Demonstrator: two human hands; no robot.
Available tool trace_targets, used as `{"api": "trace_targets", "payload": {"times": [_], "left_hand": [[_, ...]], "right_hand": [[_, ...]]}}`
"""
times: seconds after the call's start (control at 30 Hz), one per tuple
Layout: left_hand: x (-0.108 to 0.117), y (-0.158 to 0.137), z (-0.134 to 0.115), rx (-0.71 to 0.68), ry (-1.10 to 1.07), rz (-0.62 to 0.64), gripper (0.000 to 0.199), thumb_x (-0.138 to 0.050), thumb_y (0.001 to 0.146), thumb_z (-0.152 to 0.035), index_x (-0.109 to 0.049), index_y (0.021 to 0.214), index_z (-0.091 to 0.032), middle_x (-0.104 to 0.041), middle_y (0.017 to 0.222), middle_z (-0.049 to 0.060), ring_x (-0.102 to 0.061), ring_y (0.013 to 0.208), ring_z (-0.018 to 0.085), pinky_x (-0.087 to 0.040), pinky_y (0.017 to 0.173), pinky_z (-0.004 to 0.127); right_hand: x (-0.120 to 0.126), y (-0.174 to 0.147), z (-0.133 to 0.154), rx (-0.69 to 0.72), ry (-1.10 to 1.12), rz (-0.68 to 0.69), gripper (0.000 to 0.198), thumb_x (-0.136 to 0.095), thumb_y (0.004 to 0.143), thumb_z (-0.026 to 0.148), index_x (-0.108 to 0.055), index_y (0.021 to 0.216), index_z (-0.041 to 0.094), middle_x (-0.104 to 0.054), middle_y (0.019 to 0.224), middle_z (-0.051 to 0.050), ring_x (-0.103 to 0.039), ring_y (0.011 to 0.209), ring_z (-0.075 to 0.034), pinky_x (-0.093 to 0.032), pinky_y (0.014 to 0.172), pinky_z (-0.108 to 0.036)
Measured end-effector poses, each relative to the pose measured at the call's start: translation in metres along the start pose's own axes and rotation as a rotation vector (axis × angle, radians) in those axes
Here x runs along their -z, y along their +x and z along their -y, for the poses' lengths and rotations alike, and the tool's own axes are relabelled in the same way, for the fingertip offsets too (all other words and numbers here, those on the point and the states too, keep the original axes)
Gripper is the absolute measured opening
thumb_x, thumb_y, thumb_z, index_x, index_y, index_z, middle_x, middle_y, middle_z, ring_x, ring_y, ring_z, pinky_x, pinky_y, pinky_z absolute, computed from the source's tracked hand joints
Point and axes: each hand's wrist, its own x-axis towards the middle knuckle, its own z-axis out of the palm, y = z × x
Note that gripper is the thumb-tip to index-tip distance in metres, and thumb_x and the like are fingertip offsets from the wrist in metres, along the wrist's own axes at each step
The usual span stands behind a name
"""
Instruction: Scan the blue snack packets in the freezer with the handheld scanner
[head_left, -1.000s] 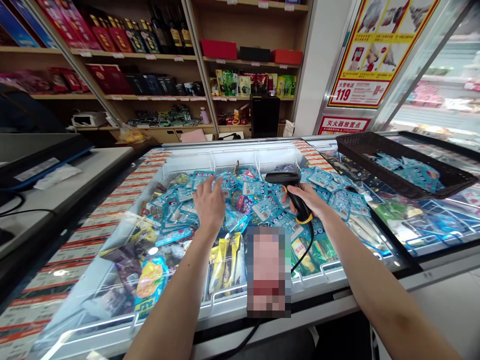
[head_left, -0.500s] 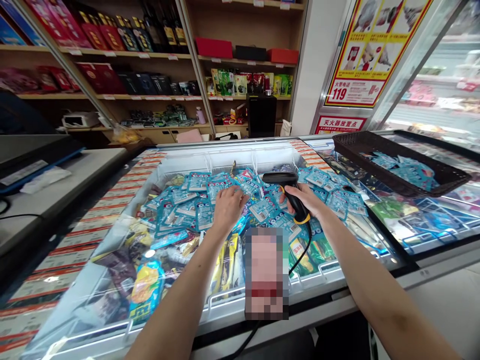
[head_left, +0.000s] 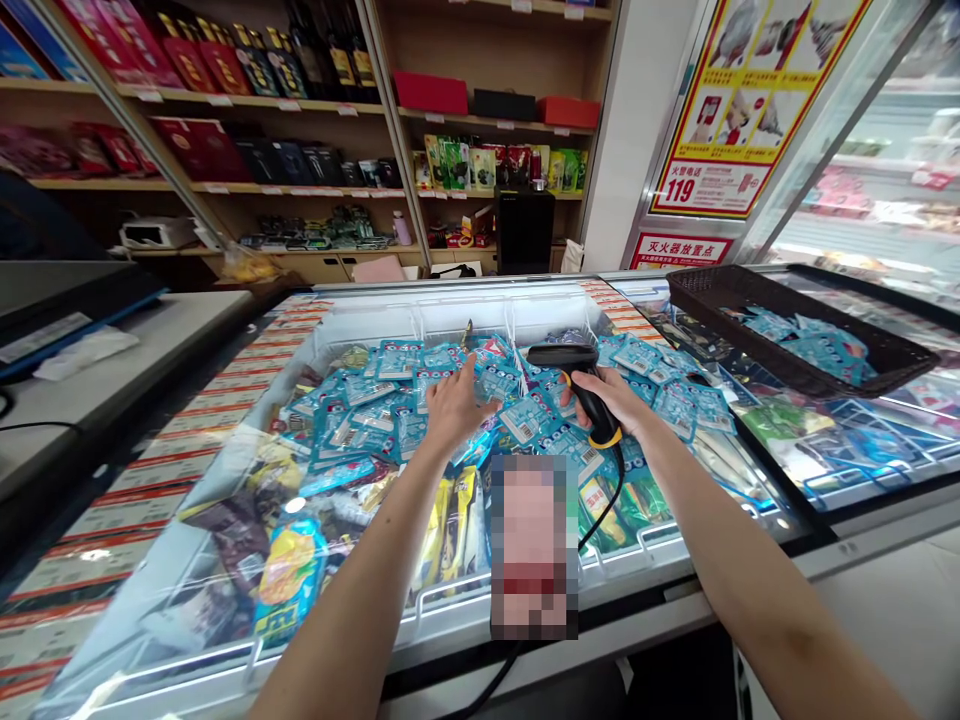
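Many flat blue packets (head_left: pixel 371 392) with printed barcodes lie spread over the glass top of a chest freezer (head_left: pixel 352 305). Above the middle of them is my left hand (head_left: pixel 456 405), its index finger and thumb stretched apart, holding nothing. My right hand (head_left: pixel 606 400) is wrapped round the grip of a black and yellow barcode scanner (head_left: pixel 564 356). The scanner's head points left over the packets, and its cable (head_left: pixel 616 490) runs down toward the freezer's front edge. A blurred-out upright object (head_left: pixel 534 540) covers part of the front edge between my forearms.
A dark woven basket (head_left: pixel 799 372) with more blue packets stands on the freezer to the right. A counter (head_left: pixel 112 400) with a dark device (head_left: pixel 67 310) is at the left. Behind are shelves (head_left: pixel 300 105) of boxes and bottles, and a poster (head_left: pixel 750 110).
My left hand's fingers have spread, with the index finger now stretched forward and the thumb out to the right. My right hand with the scanner has hardly moved.
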Motion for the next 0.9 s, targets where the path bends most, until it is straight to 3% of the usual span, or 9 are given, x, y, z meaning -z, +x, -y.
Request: {"api": "trace_targets", "payload": {"times": [0.1, 0.17, 0.23, 0.3, 0.47, 0.9], "left_hand": [[0.002, 0.003, 0.001, 0.057, 0.004, 0.017, 0.076, -0.076, 0.061, -0.043, -0.047, 0.128, -0.020, -0.059, 0.117, 0.017, -0.048, 0.117, 0.039, -0.033, 0.096, 0.051], [0.004, 0.004, 0.002, 0.067, -0.002, -0.006, 0.060, -0.068, 0.071, -0.041, -0.049, 0.123, -0.019, -0.057, 0.120, 0.017, -0.049, 0.117, 0.036, -0.036, 0.095, 0.047], [0.006, 0.004, 0.005, 0.080, -0.045, -0.062, 0.034, -0.054, 0.083, -0.038, -0.054, 0.110, -0.017, -0.061, 0.107, 0.014, -0.056, 0.105, 0.030, -0.041, 0.087, 0.041], [0.007, 0.004, 0.009, 0.106, -0.132, -0.137, 0.021, -0.044, 0.089, -0.035, -0.055, 0.094, -0.018, -0.060, 0.083, 0.008, -0.058, 0.083, 0.023, -0.043, 0.074, 0.034], [0.006, 0.003, 0.018, 0.143, -0.345, -0.265, 0.020, -0.051, 0.085, -0.038, -0.049, 0.074, -0.020, -0.045, 0.059, -0.002, -0.043, 0.055, 0.014, -0.034, 0.055, 0.025], [0.004, 0.003, 0.020, 0.144, -0.478, -0.266, 0.025, -0.053, 0.083, -0.041, -0.044, 0.071, -0.021, -0.040, 0.056, -0.005, -0.038, 0.050, 0.010, -0.030, 0.049, 0.023]], "right_hand": [[0.000, 0.000, -0.001, -0.002, 0.005, 0.005, 0.037, -0.061, 0.081, 0.051, -0.059, 0.092, 0.016, -0.068, 0.079, -0.006, -0.056, 0.043, -0.011, -0.047, 0.039, -0.025], [0.000, 0.001, -0.001, -0.002, 0.005, 0.000, 0.037, -0.061, 0.080, 0.051, -0.058, 0.092, 0.016, -0.068, 0.078, -0.006, -0.056, 0.043, -0.011, -0.047, 0.039, -0.024], [-0.001, 0.002, -0.001, -0.003, 0.005, -0.005, 0.038, -0.062, 0.080, 0.051, -0.058, 0.094, 0.015, -0.069, 0.078, -0.006, -0.056, 0.043, -0.011, -0.047, 0.039, -0.024], [-0.001, 0.002, -0.001, -0.007, 0.004, -0.007, 0.040, -0.062, 0.080, 0.051, -0.058, 0.096, 0.015, -0.069, 0.078, -0.006, -0.056, 0.042, -0.011, -0.047, 0.039, -0.024], [-0.001, 0.001, 0.000, -0.008, -0.007, -0.024, 0.042, -0.062, 0.078, 0.052, -0.058, 0.095, 0.014, -0.069, 0.076, -0.006, -0.056, 0.041, -0.011, -0.047, 0.038, -0.025], [0.001, 0.001, -0.001, 0.001, -0.013, 0.015, 0.041, -0.061, 0.080, 0.052, -0.058, 0.097, 0.015, -0.069, 0.078, -0.006, -0.057, 0.042, -0.011, -0.047, 0.039, -0.024]]}}
